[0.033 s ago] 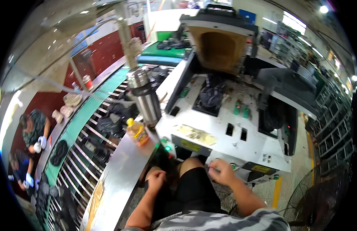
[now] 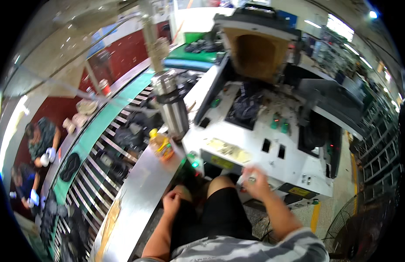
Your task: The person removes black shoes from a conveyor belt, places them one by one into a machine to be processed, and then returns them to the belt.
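- Our right hand [image 2: 257, 183] has risen since the earlier frame, from below the front edge of the white machine [image 2: 272, 135] up to that edge; its fingers are loosely curled and partly blurred, so we cannot tell whether they grip anything.
- Our left hand [image 2: 171, 201] is beside our left knee [image 2: 183, 192], in front of the machine, fingers folded in; we cannot tell if it holds something.
- Atop the machine, toward its back, we see a dark striped piece [image 2: 248, 105] before a raised lid [image 2: 257, 50].
- Left of the machine, our metal desk [image 2: 137, 187] carries a yellow-capped bottle [image 2: 161, 146], a steel flask [image 2: 174, 113] just behind.
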{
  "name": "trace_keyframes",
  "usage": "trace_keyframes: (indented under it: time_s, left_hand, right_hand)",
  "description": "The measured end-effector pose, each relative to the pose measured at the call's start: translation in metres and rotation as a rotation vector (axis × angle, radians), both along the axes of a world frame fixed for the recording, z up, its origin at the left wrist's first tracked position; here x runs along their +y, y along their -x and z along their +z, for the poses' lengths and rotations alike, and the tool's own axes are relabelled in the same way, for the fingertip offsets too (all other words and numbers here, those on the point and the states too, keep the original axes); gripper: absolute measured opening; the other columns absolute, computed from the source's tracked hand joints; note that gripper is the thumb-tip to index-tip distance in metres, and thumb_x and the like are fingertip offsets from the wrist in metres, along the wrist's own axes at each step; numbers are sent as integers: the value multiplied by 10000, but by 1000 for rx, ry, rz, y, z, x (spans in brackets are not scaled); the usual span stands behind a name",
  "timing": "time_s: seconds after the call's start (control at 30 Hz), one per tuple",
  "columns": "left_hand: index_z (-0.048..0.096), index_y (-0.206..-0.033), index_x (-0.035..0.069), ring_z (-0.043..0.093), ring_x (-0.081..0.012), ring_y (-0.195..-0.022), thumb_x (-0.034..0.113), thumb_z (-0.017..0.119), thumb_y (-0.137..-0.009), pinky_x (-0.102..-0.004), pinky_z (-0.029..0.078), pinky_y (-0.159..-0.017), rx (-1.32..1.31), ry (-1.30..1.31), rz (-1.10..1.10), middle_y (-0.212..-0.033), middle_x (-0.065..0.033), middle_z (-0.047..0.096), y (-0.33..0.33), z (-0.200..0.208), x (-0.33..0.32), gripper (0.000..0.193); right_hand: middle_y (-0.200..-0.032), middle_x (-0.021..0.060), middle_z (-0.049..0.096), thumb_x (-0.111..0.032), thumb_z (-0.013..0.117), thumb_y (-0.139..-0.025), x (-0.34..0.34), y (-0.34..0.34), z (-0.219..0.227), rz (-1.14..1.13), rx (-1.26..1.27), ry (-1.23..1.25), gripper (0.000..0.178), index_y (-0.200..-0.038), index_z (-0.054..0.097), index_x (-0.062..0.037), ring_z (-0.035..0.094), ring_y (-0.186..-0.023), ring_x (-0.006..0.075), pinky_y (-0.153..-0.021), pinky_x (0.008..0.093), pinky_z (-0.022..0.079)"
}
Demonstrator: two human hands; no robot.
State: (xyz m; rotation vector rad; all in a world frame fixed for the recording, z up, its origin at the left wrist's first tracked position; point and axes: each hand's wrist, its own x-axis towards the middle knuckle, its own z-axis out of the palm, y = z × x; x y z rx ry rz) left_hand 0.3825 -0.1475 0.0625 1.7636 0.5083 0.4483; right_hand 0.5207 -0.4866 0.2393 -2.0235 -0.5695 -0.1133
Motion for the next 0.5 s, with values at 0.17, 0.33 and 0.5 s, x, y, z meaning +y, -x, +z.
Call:
trace_keyframes:
  time_s: [0.17, 0.33, 0.5]
  left_hand:
    - [634, -728, -1, 564, -249, -546, 165, 600, -811, -376, 462, -571, 300, -397, 584, -611, -145, 604, 140, 16, 94, 189]
    - [528, -538, 17, 540, -341, -531, 174, 619, -727, -427, 446, -540, 444, -569, 843, -553, -168, 550, 246, -32, 116, 261]
    - [601, -542, 31, 574, -345, -565, 198, 621, -693, -437, 471, -558, 480, -700, 925, -568, -161, 577, 236, -14, 105, 226]
  right_hand:
    - [-1304, 276, 479, -354, 776, -709, 63, -230, 48, -485, -454, 209, 877, -1407, 356, -30, 458, -1213, 422, -1000, 483, 401]
    - [-1500, 303, 232, -620, 785, -572, 79, -359, 61, -853, 405, 464, 1273, -1503, 122, -60, 316, -1372, 411, -1110, 491, 303]
    - [-1421, 251, 412, -584, 736, -673, 116, -299, 71, -948, 410, 495, 1103, -1478, 197, -57, 418, -1307, 394, -1057, 507, 363]
